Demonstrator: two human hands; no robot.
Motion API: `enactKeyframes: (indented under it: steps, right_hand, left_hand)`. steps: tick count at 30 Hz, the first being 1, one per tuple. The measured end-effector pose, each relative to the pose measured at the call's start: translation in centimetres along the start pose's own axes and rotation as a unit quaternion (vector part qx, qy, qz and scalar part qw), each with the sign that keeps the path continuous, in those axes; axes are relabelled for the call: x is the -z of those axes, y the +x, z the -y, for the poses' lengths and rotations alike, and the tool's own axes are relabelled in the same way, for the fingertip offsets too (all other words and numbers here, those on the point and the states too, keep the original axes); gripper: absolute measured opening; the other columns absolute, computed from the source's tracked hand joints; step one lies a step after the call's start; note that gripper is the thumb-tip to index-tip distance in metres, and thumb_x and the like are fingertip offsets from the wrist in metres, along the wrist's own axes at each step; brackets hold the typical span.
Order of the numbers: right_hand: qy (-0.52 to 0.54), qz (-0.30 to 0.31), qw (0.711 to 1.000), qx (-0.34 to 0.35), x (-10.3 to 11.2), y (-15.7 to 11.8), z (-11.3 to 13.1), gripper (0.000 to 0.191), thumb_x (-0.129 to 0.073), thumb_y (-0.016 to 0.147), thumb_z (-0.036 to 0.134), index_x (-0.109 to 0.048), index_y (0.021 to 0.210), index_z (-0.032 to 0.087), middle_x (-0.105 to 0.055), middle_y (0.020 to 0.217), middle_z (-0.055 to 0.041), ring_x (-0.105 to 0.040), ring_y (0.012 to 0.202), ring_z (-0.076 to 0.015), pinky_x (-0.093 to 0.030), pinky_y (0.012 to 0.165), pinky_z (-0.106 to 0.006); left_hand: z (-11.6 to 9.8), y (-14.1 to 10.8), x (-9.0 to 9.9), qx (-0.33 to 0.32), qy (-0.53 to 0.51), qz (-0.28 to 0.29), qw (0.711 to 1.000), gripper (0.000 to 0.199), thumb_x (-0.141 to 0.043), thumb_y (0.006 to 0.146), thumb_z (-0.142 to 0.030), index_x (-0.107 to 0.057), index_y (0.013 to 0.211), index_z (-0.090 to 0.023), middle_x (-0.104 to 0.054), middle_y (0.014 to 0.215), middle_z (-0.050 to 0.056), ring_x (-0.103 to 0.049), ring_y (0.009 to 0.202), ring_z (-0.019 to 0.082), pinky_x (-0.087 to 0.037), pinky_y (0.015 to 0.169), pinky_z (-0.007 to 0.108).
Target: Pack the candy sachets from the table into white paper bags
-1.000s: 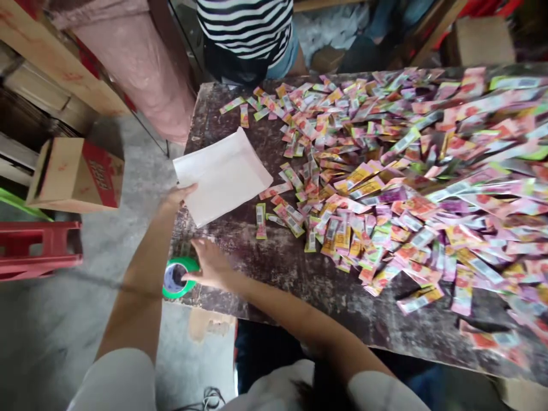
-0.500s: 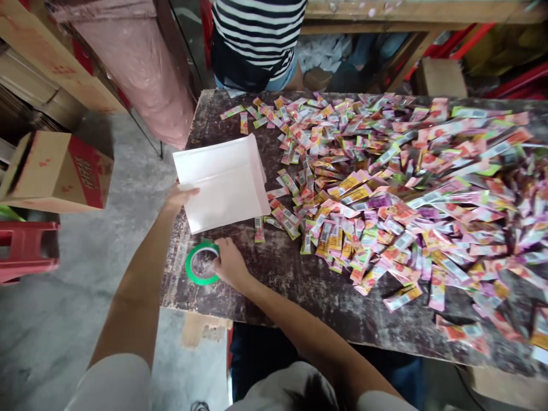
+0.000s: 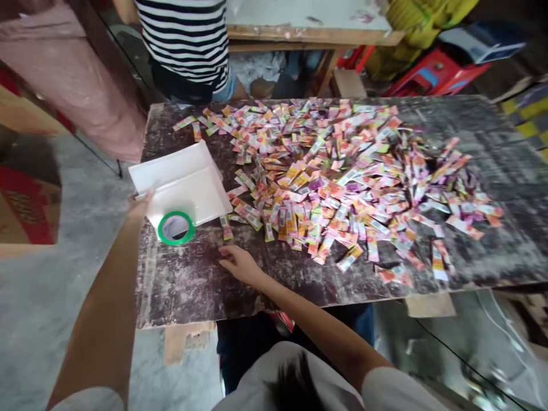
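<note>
Two bare hands are seen at the near left part of a dark, scuffed worktop [image 3: 192, 279]. By the left hand [image 3: 140, 205], nearly closed with the thumb laid on top, the left edge of some white sheets [image 3: 199, 191] is pinched. Nothing is held by the right hand [image 3: 240, 264], which is loosely curled, with thumb and fingers apart, near the sheets' lower right corner. The lower edge of the sheets is overlapped by a roll of green tape [image 3: 191, 229], laid flat and touched by neither hand. Farther right, the worktop is covered by a broad heap of small printed sachets [image 3: 325, 191]. Beyond the far edge, a striped top [image 3: 184, 45] is worn by another person, and a red plastic stool [image 3: 436, 74] is placed at the upper right.
</note>
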State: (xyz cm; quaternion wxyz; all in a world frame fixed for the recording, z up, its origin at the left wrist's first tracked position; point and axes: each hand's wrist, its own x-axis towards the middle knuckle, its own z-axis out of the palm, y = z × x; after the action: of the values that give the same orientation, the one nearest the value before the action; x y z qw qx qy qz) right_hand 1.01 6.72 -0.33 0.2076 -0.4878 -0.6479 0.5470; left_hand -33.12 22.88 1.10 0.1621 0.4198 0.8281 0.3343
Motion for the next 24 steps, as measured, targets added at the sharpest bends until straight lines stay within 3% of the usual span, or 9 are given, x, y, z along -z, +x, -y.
enactKeyframes:
  steps: [3, 5, 7, 9, 11, 13, 16, 19, 24]
  right_hand:
    - [-0.006, -0.062, 0.998, 0.001, 4.9, -5.7, -3.1, 0.02, -0.058, 0.086, 0.024, -0.068, 0.103, 0.021, -0.071, 0.099, -0.0048, -0.067, 0.089, -0.0184, -0.053, 0.081, -0.032]
    - [-0.05, -0.135, 0.99, -0.001, 8.3, -8.8, -5.1, 0.021, -0.055, 0.087, 0.024, -0.068, 0.103, 0.022, -0.071, 0.098, -0.0056, -0.066, 0.09, -0.0196, -0.053, 0.083, -0.034]
    - [-0.118, -0.23, 0.966, 0.004, 11.5, -11.0, -7.0, 0.024, -0.053, 0.087, 0.023, -0.067, 0.107, 0.021, -0.068, 0.104, -0.009, -0.063, 0.099, -0.0228, -0.051, 0.091, -0.04]
    - [-0.187, -0.331, 0.925, 0.002, 14.4, -12.1, -8.7, 0.032, -0.054, 0.087, 0.025, -0.063, 0.118, 0.02, -0.063, 0.115, -0.0134, -0.057, 0.112, -0.0272, -0.046, 0.099, -0.047]
    - [-0.231, -0.418, 0.878, -0.028, 16.8, -12.1, -10.3, 0.047, -0.056, 0.087, 0.031, -0.054, 0.132, 0.018, -0.055, 0.13, -0.0173, -0.048, 0.126, -0.0311, -0.04, 0.106, -0.052]
    - [-0.244, -0.446, 0.858, -0.077, 18.5, -11.4, -11.7, 0.061, -0.059, 0.086, 0.038, -0.045, 0.141, 0.018, -0.046, 0.141, -0.0193, -0.038, 0.136, -0.0341, -0.035, 0.109, -0.055]
    - [-0.245, -0.354, 0.896, -0.113, 19.8, -10.7, -13.4, 0.07, -0.065, 0.081, 0.038, -0.042, 0.145, 0.02, -0.038, 0.15, -0.0179, -0.028, 0.143, -0.0378, -0.03, 0.112, -0.059]
    - [-0.23, -0.288, 0.928, -0.06, 20.3, -12.1, -14.8, 0.07, -0.065, 0.081, 0.032, -0.041, 0.146, 0.02, -0.033, 0.154, -0.0175, -0.028, 0.144, -0.0342, -0.029, 0.114, -0.053]
    - [-0.165, -0.406, 0.897, -0.05, 21.1, -15.6, -15.8, 0.054, -0.061, 0.086, 0.041, -0.05, 0.133, 0.017, -0.052, 0.132, -0.018, -0.048, 0.125, -0.0292, -0.04, 0.106, -0.045]
  left_hand:
    - [-2.6, -2.7, 0.9, 0.013, 0.029, -0.144, 0.989, 0.058, -0.064, 0.084, -0.029, -0.037, 0.127, -0.002, -0.053, 0.129, 0.023, -0.055, 0.111, 0.023, -0.046, 0.099, 0.043]
    - [-4.7, -6.6, 0.4, -0.117, 0.017, -0.144, 0.982, 0.045, -0.051, 0.091, -0.031, -0.04, 0.129, -0.011, -0.051, 0.133, 0.016, -0.053, 0.115, 0.021, -0.044, 0.101, 0.039]
    - [-6.6, -11.6, -1.8, -0.29, 0.01, -0.005, 0.957, 0.039, -0.048, 0.092, -0.037, -0.049, 0.124, -0.017, -0.058, 0.125, 0.013, -0.055, 0.116, 0.024, -0.044, 0.102, 0.041]
    - [-8.3, -17.1, -5.7, -0.397, 0.044, 0.18, 0.899, 0.056, -0.061, 0.082, -0.045, -0.05, 0.13, -0.019, -0.057, 0.132, 0.014, -0.051, 0.126, 0.03, -0.037, 0.11, 0.045]
    - [-10.1, -22.3, -10.6, -0.385, 0.072, 0.231, 0.891, 0.078, -0.07, 0.075, -0.05, -0.042, 0.142, -0.02, -0.043, 0.149, 0.018, -0.037, 0.139, 0.036, -0.029, 0.114, 0.051]
    - [-12.1, -26.9, -15.6, -0.299, 0.089, 0.205, 0.928, 0.093, -0.075, 0.068, -0.052, -0.038, 0.146, -0.017, -0.031, 0.155, 0.023, -0.024, 0.145, 0.043, -0.022, 0.115, 0.059]
    - [-14.9, -32.3, -20.9, -0.253, 0.045, 0.196, 0.946, 0.083, -0.072, 0.073, -0.048, -0.042, 0.144, -0.017, -0.039, 0.149, 0.024, -0.032, 0.141, 0.041, -0.026, 0.112, 0.058]
    - [-16.2, -35.2, -22.3, -0.279, -0.025, 0.184, 0.942, 0.055, -0.065, 0.081, -0.035, -0.052, 0.132, -0.017, -0.055, 0.129, 0.019, -0.048, 0.128, 0.033, -0.036, 0.108, 0.048]
    - [-15.2, -35.1, -20.5, -0.245, -0.004, 0.118, 0.962, 0.041, -0.07, 0.077, -0.038, -0.056, 0.109, -0.016, -0.06, 0.108, 0.015, -0.056, 0.108, 0.03, -0.043, 0.097, 0.045]
